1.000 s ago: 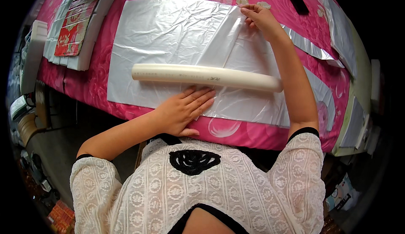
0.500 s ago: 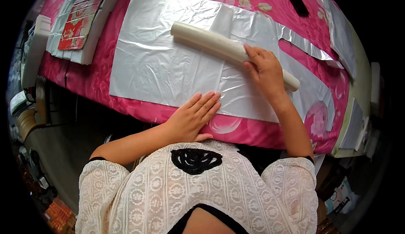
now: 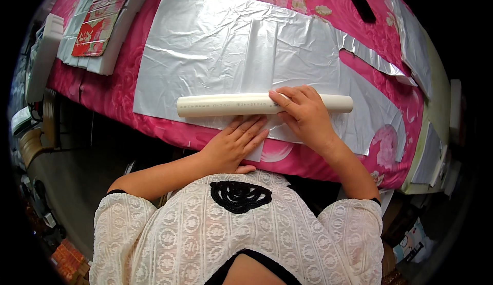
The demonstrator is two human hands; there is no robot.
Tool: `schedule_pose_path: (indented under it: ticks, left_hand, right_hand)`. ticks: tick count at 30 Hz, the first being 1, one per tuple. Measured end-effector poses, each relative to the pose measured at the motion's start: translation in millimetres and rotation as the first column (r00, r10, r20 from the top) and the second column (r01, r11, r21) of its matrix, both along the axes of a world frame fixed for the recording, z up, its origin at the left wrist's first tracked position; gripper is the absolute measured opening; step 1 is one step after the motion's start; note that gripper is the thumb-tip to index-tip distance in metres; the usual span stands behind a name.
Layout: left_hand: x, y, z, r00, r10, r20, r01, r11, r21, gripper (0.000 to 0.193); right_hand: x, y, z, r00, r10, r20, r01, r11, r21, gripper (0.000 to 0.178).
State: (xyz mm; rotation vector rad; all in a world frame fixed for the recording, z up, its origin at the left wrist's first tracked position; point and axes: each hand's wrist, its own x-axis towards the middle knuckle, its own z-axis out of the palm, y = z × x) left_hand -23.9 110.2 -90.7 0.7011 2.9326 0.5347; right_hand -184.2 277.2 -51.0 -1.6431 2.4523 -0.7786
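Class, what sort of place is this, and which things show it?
Probably a small improvised workroom, perhaps in a home: a pink floral tablecloth, silvery plastic sheeting spread over it, and a white plastic tube in the right hand.

Right hand [image 3: 307, 114] has drawn white tube [image 3: 221, 107] nearer left hand [image 3: 236, 142], slant gone.

The right fingers [image 3: 291, 94] grip a white tube [image 3: 221, 106]
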Motion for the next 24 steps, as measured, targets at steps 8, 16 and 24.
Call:
schedule_pose_path:
  ticks: [8, 16, 24]
  left_hand:
    - [3, -4, 2, 0.997, -0.053, 0.050, 0.051, 0.998, 0.036, 0.080]
    - [11, -33, -10, 0.971, -0.183, -0.152, 0.214, 0.953, 0.216, 0.048]
    - [11, -38, -8, 0.942, -0.160, -0.296, 0.256, 0.912, 0.321, 0.037]
  right_hand:
    - [-100, -68, -23, 0.975, -0.080, -0.205, 0.048, 0.987, -0.156, 0.039]
    - [-125, -90, -27, 0.964, -0.123, -0.237, 0.052, 0.957, -0.286, 0.045]
    - [-5, -18, -12, 0.962, 0.254, 0.100, -0.252, 0.967, -0.031, 0.053]
